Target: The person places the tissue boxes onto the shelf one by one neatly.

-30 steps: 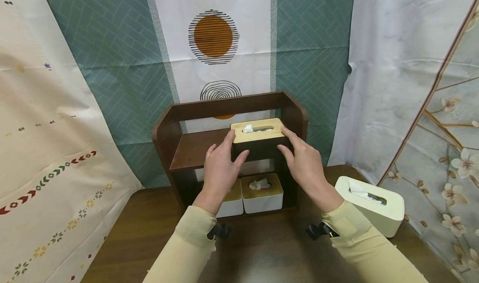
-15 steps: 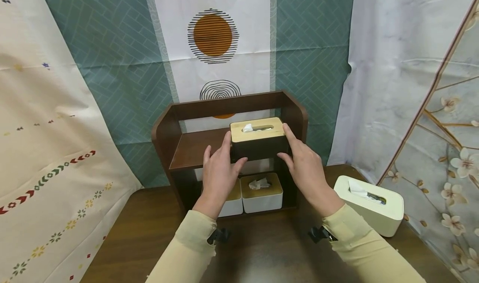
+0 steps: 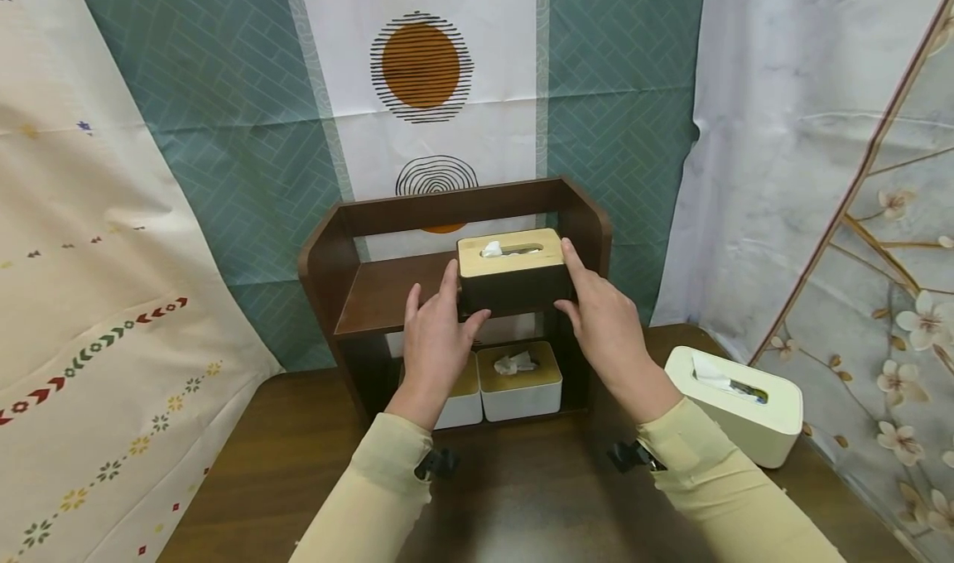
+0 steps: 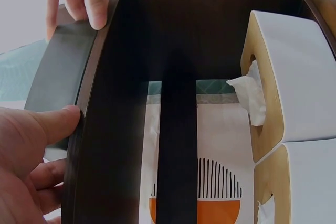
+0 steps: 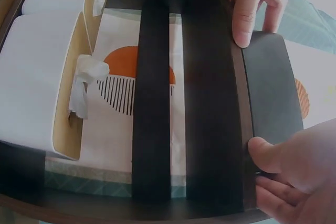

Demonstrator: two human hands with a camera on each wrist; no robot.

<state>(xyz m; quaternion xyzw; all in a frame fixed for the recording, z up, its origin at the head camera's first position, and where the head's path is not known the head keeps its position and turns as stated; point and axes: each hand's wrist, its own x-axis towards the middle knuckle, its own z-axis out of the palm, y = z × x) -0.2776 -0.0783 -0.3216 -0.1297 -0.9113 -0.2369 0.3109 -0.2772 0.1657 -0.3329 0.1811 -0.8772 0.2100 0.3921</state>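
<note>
Black and wooden-topped, the tissue box (image 3: 516, 291) is grasped between left hand (image 3: 436, 338) and right hand (image 3: 607, 323).

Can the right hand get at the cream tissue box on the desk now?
Probably not yet: the right hand grips the black tissue box. Once freed, nothing seems to cover the cream tissue box.

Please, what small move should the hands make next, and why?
Probably the left hand and right hand should push the black box slightly back, because it is between them with its front close to the front edge of the shelf.
</note>
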